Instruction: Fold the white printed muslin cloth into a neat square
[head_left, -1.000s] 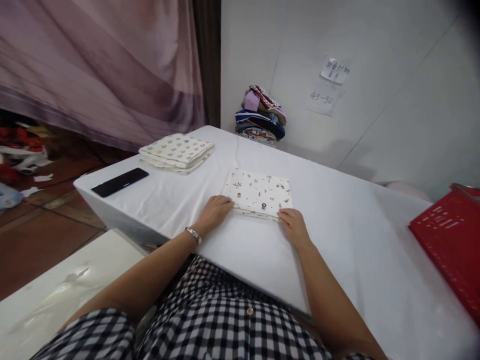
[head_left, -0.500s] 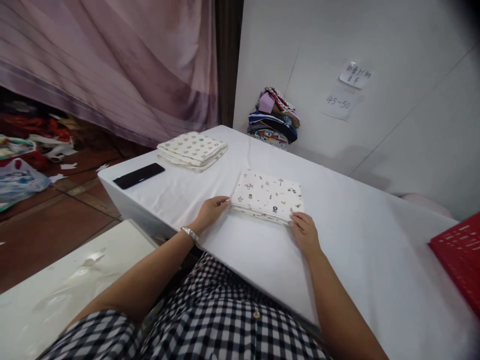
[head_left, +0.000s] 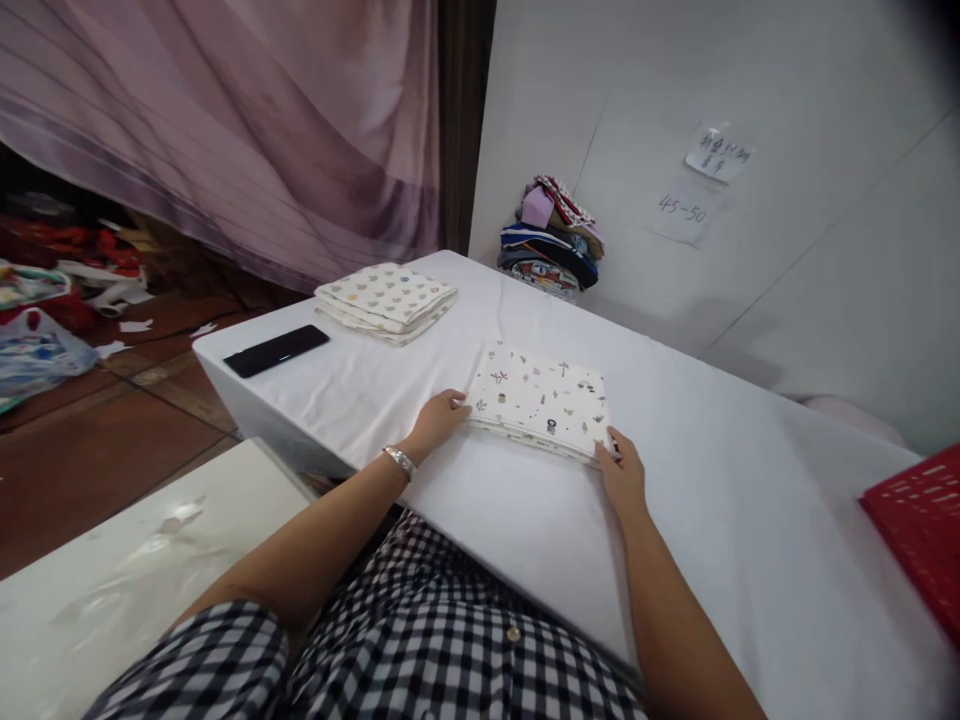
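A folded white cloth (head_left: 536, 400) with small printed figures lies on the white-covered table (head_left: 517, 520) in front of me. My left hand (head_left: 439, 420), with a silver bracelet at the wrist, pinches its near left corner. At the near right corner, my right hand (head_left: 622, 472) is closed with thumb and fingers around the edge. Several layers show along the near side of the cloth. Farther back on the left sits a stack of folded cloth (head_left: 386, 300) with a leaf-like print, apart from both hands.
A black phone (head_left: 277, 350) lies near the table's left edge. Folded clothes (head_left: 551, 240) are piled by the wall beyond the far edge. At the right stands a red plastic basket (head_left: 919, 520). A pale surface (head_left: 150, 570) is at my lower left.
My right hand has shifted slightly right and now grips the cloth's corner more firmly. My left hand has moved a little right and inward over its corner.
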